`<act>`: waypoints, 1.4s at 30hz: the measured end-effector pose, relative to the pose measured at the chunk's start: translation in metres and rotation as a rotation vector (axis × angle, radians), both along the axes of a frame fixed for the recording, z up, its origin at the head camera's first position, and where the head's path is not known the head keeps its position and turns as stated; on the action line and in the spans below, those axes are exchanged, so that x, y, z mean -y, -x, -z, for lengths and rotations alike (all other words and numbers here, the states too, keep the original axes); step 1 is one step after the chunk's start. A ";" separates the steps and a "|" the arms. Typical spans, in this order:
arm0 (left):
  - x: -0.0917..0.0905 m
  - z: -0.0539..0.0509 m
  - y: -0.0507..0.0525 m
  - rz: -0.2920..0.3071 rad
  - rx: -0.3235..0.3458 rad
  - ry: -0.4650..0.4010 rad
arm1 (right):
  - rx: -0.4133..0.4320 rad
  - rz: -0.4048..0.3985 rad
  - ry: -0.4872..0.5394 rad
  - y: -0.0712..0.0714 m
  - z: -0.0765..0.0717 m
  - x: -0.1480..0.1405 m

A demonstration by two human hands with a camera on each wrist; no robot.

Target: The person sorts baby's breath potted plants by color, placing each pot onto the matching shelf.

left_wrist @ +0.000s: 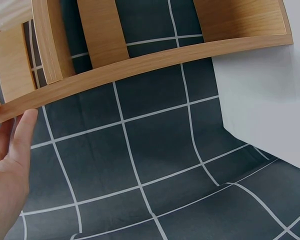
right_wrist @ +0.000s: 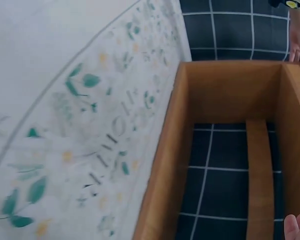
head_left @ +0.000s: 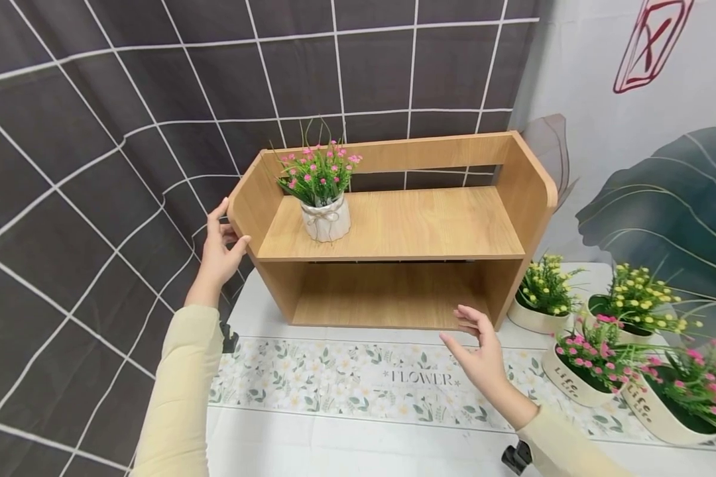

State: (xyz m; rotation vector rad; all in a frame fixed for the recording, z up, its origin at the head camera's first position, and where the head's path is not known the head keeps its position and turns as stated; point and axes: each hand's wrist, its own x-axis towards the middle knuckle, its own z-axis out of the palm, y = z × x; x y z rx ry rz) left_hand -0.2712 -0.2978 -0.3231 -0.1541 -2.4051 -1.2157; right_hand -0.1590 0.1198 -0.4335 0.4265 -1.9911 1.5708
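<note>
A two-tier wooden shelf [head_left: 417, 222] stands on the table. On its upper tier, toward the left, sits a white pot [head_left: 327, 220] with pink flowers and a twine bow. My left hand [head_left: 217, 255] is at the shelf's left side panel, fingers outside and thumb at the front edge; the left wrist view shows that hand [left_wrist: 11, 167] at the panel's edge [left_wrist: 140, 66]. My right hand [head_left: 480, 351] hovers in front of the lower tier's right part, fingers loosely bent, holding nothing. Only a bit of the right hand [right_wrist: 297, 228] shows in the right wrist view.
Right of the shelf stand several cream pots, among them one with yellow flowers [head_left: 537, 317] and one with pink flowers [head_left: 579, 377]. A floral runner [head_left: 334, 381] crosses the white table before the shelf. Behind hangs a dark cloth [head_left: 376, 73] with a white grid.
</note>
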 end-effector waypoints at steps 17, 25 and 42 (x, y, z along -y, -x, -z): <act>-0.006 -0.002 0.003 0.007 0.015 0.003 | 0.133 0.181 -0.123 -0.025 0.071 -0.063; -0.008 -0.003 0.005 0.009 0.015 -0.002 | 0.335 0.331 -0.160 -0.050 0.093 -0.087; 0.000 -0.001 -0.002 0.015 0.029 -0.041 | 0.770 0.581 -0.134 -0.076 0.126 -0.121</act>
